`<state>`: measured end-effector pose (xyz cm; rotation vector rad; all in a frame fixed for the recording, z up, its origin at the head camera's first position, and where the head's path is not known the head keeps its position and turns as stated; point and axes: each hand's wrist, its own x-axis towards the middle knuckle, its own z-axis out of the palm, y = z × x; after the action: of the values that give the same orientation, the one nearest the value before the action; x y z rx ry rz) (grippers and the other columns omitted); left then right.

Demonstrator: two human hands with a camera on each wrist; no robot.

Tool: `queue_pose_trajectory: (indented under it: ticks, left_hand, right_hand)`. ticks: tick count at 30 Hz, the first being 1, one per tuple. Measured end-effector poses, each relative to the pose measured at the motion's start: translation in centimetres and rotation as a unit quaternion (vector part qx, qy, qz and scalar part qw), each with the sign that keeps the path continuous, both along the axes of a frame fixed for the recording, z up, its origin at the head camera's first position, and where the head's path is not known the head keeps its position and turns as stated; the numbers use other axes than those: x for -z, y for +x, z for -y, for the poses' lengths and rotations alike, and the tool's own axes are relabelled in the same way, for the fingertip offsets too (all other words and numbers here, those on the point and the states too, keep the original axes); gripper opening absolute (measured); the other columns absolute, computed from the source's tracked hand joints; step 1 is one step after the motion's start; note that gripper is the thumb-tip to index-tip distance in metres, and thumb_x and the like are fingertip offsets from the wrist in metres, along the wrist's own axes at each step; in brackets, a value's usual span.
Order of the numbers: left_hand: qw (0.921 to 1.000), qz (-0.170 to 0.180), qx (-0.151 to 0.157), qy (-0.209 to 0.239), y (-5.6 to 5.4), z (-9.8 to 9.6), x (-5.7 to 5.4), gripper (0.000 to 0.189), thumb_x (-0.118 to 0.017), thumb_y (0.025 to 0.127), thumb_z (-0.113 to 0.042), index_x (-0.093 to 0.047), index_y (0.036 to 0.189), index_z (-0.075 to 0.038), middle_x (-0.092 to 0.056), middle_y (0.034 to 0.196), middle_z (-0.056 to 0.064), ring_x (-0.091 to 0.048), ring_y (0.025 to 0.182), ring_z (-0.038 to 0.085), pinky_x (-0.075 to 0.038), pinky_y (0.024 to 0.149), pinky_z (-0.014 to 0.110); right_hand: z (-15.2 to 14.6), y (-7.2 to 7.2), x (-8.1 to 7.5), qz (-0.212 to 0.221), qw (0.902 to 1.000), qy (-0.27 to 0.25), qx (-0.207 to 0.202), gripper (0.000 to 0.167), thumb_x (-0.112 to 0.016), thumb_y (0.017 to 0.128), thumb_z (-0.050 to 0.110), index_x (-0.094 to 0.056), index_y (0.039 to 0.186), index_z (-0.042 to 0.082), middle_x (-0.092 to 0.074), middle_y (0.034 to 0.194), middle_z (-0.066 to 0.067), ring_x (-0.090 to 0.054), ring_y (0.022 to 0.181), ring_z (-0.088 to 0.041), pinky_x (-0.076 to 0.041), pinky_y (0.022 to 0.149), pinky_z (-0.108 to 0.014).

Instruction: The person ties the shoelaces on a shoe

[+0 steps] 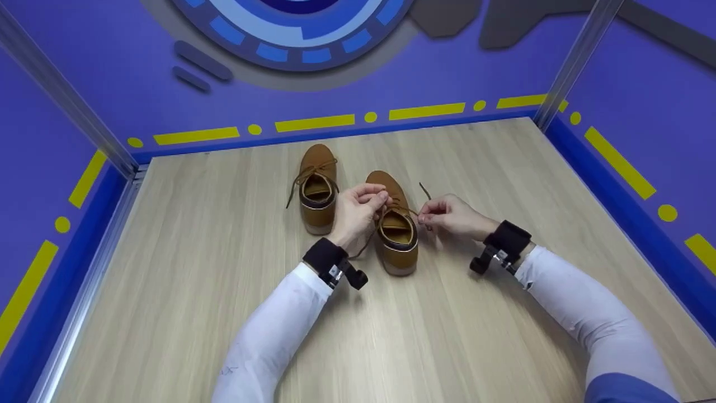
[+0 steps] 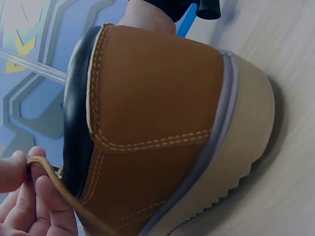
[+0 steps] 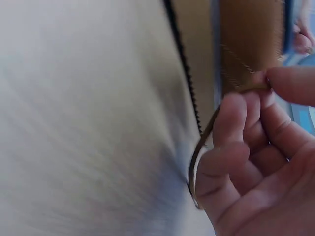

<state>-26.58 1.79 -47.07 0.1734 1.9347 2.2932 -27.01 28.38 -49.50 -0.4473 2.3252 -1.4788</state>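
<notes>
A brown shoe [image 1: 400, 258] stands upright on the wooden tabletop, toe pointing away, its dark-lined collar facing up. Over its left side, my left hand [image 1: 358, 215] pinches a brown shoelace [image 2: 64, 191] between thumb and fingers; the lace hangs past the shoe's side. To the right of the shoe, my right hand [image 1: 454, 215] pinches the other lace end [image 3: 205, 135] between thumb and index finger, a loose tip of it sticking out beyond the fingers. The left hand partly covers the shoe's toe and lacing in the head view.
A matching brown shoe [image 1: 320, 215] stands just left, its lace [image 1: 314, 170] tied in a bow at the front. The wooden tabletop [image 1: 224, 268] is bordered by blue walls [image 1: 481, 73] with yellow marks at the back and sides.
</notes>
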Motion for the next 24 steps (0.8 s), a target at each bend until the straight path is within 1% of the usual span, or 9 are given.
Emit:
queue_pose_trajectory:
  ticks: [2,4,7,9,11,13,16,21,24]
  left_hand:
    - [1.0,0.005,0.001,0.0,0.0,-0.1,-0.1,0.023,-0.073,0.106,0.001,-0.074,0.124,0.015,-0.085,0.091,0.01,-0.073,0.075,0.006,-0.054,0.064,0.016]
    - [0.9997,0.016,0.006,0.017,0.1,-0.2,-0.3,0.026,-0.071,0.107,0.001,-0.072,0.127,0.018,-0.083,0.089,0.007,-0.073,0.076,0.006,-0.055,0.067,0.016]
    - [0.9992,0.019,0.012,0.032,0.2,-0.4,-0.4,0.025,-0.07,0.108,0.001,-0.071,0.124,0.019,-0.078,0.084,0.001,-0.07,0.076,0.007,-0.057,0.07,0.016]
    - [0.9995,0.009,0.016,0.026,0.3,-0.6,-0.5,0.022,-0.069,0.109,0.0,-0.071,0.121,0.018,-0.078,0.084,-0.001,-0.069,0.076,0.008,-0.057,0.072,0.017]
    - [0.9996,-0.001,0.02,0.018,0.4,-0.6,-0.5,0.018,-0.067,0.11,-0.002,-0.072,0.116,0.014,-0.079,0.084,-0.002,-0.07,0.075,0.008,-0.057,0.071,0.018]
    - [0.9995,-0.009,0.025,0.016,0.4,-0.7,-0.6,0.014,-0.066,0.111,-0.002,-0.072,0.111,0.01,-0.081,0.085,-0.002,-0.07,0.075,0.009,-0.057,0.071,0.018]
    - [0.9993,-0.021,0.03,0.011,0.5,-0.7,-0.5,0.012,-0.065,0.111,-0.001,-0.073,0.108,0.007,-0.08,0.085,-0.001,-0.069,0.074,0.009,-0.057,0.07,0.018]
    - [0.9987,-0.043,0.026,-0.005,0.6,-0.8,-0.3,0.012,-0.065,0.11,0.0,-0.072,0.106,0.009,-0.076,0.082,-0.001,-0.065,0.073,0.008,-0.054,0.068,0.017]
    - [0.9978,-0.058,0.027,-0.017,0.7,-0.8,-0.3,0.014,-0.065,0.11,0.001,-0.072,0.108,0.012,-0.074,0.081,-0.003,-0.064,0.072,0.009,-0.053,0.068,0.018]
  right_hand:
    - [-0.3,0.0,-0.4,0.03,0.9989,-0.037,-0.005,0.016,-0.068,0.107,0.008,-0.073,0.104,-0.007,-0.075,0.082,0.005,-0.065,0.069,-0.007,-0.05,0.065,-0.021]
    - [-0.5,0.0,-0.8,0.055,0.9958,-0.073,-0.013,0.015,-0.064,0.109,0.009,-0.073,0.1,0.001,-0.072,0.08,0.008,-0.065,0.069,-0.007,-0.052,0.064,-0.021]
    - [-0.6,0.0,-1.5,0.083,0.9883,-0.126,-0.023,0.021,-0.058,0.113,0.01,-0.072,0.097,0.011,-0.073,0.081,0.007,-0.067,0.071,-0.007,-0.055,0.066,-0.021]
    - [-0.6,-0.1,-2.0,0.096,0.9825,-0.156,-0.031,0.026,-0.056,0.115,0.013,-0.072,0.095,0.015,-0.072,0.082,0.008,-0.067,0.071,-0.007,-0.055,0.066,-0.021]
    - [-0.4,-0.1,-2.6,0.105,0.9767,-0.184,-0.038,0.028,-0.055,0.116,0.015,-0.073,0.094,0.016,-0.072,0.082,0.008,-0.064,0.069,-0.005,-0.052,0.065,-0.019]
    - [-0.2,-0.1,-3.2,0.106,0.9721,-0.204,-0.047,0.03,-0.055,0.117,0.016,-0.074,0.094,0.018,-0.071,0.082,0.01,-0.06,0.066,-0.004,-0.049,0.063,-0.018]
    - [0.1,-0.2,-4.2,0.101,0.9671,-0.226,-0.058,0.031,-0.054,0.117,0.017,-0.074,0.094,0.019,-0.07,0.082,0.01,-0.056,0.065,-0.003,-0.047,0.062,-0.017]
    - [0.9,-0.7,-5.8,0.076,0.9648,-0.244,-0.061,0.032,-0.053,0.118,0.017,-0.072,0.091,0.017,-0.07,0.082,0.008,-0.054,0.063,-0.002,-0.046,0.06,-0.017]
    - [1.4,-1.0,-6.6,0.059,0.965,-0.248,-0.062,0.034,-0.052,0.117,0.016,-0.071,0.09,0.016,-0.067,0.081,0.007,-0.05,0.06,-0.003,-0.042,0.06,-0.018]
